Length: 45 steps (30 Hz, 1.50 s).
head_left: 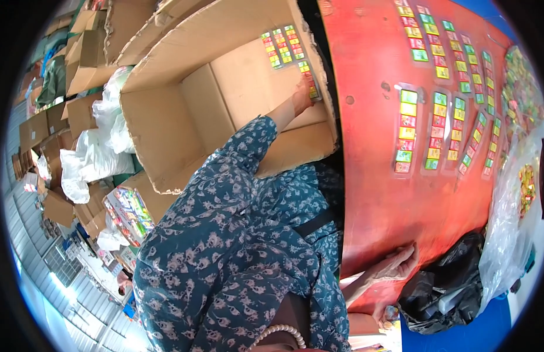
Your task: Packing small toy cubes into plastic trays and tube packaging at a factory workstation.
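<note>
My left hand [303, 98] reaches into a large open cardboard box [197, 91], closed on the near end of a clear plastic strip of small coloured rectangles [306, 71]. Three similar strips [281, 47] lie side by side just beyond it, on the box's inner surface. Over on the red table [371, 202], my right hand [394, 265] rests near the front with fingers loosely bent and apart, holding nothing visible. More such strips, in green, yellow and red, are laid out in two rows across the table, including a near-row one [407, 130].
A crumpled black plastic bag [445, 287] and clear plastic sheeting [506, 217] line the table's right side. Another person's hand [374, 321] is at the lower edge, by a small clear object. White bags [96, 161] and stacked cartons [84, 58] stand left of the box.
</note>
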Each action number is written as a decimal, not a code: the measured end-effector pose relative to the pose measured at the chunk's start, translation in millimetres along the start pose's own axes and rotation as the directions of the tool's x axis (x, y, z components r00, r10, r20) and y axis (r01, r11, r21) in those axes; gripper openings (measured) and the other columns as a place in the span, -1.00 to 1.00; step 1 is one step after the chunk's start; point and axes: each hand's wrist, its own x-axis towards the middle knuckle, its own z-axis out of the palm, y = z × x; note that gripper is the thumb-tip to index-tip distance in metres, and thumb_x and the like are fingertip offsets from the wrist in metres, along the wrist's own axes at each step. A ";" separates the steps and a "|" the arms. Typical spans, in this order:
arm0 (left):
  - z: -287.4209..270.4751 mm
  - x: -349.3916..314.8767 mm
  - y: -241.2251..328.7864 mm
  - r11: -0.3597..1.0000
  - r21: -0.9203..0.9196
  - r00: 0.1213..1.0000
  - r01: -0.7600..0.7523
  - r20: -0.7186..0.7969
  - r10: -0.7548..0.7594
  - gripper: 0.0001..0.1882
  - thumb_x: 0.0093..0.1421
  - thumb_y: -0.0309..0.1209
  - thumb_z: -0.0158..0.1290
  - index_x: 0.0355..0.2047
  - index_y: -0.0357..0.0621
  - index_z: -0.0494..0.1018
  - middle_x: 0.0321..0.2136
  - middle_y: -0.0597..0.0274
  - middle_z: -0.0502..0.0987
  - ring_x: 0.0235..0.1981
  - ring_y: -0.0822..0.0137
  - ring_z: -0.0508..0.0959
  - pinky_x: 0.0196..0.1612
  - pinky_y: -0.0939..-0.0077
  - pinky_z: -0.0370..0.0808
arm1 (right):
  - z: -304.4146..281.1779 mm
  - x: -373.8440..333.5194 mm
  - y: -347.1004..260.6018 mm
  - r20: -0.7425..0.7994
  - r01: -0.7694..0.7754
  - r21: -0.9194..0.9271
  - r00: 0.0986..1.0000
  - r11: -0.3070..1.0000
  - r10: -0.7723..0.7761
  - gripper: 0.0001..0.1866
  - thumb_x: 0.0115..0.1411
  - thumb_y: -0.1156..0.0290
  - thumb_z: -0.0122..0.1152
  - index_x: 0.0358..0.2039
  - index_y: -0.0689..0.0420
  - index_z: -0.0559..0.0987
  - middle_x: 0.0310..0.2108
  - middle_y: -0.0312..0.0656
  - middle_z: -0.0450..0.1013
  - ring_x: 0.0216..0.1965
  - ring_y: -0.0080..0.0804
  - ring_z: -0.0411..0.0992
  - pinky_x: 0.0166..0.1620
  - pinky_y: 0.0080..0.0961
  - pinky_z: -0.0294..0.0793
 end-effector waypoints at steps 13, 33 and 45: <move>130.6 -280.2 167.5 0.650 0.496 0.713 -0.576 -0.086 0.696 -0.60 0.25 -0.12 -0.09 -0.21 -0.26 0.44 -0.40 0.13 0.51 -0.43 0.36 0.52 -0.32 0.45 0.47 | 56.2 85.6 -70.2 0.258 0.432 -0.119 0.883 0.894 -0.393 -0.78 0.20 0.55 0.05 -0.13 0.28 0.50 -0.35 -0.06 0.41 -0.38 -0.32 0.39 -0.32 -0.45 0.40; 279.9 -406.9 118.0 0.539 0.513 0.733 -0.668 0.580 0.356 -0.85 0.19 -0.54 -0.01 -0.23 -0.33 0.43 -0.42 0.29 0.44 -0.39 0.53 0.43 -0.32 0.66 0.41 | 133.8 257.7 -29.5 0.391 0.298 -0.087 0.888 0.951 -0.243 -0.72 0.04 0.29 0.32 -0.45 0.30 0.61 -0.61 -0.26 0.49 -0.60 -0.61 0.35 -0.50 -0.63 0.29; 280.5 -401.2 118.0 0.540 0.520 0.731 -0.662 0.606 0.313 -0.82 0.25 -0.46 -0.03 -0.18 -0.30 0.41 -0.38 0.27 0.49 -0.35 0.49 0.50 -0.24 0.59 0.48 | 109.9 222.2 -29.2 0.676 -0.423 0.412 0.736 0.807 0.040 -0.87 0.12 0.49 0.24 -0.37 0.29 0.56 -0.51 -0.26 0.49 -0.54 -0.60 0.41 -0.46 -0.71 0.33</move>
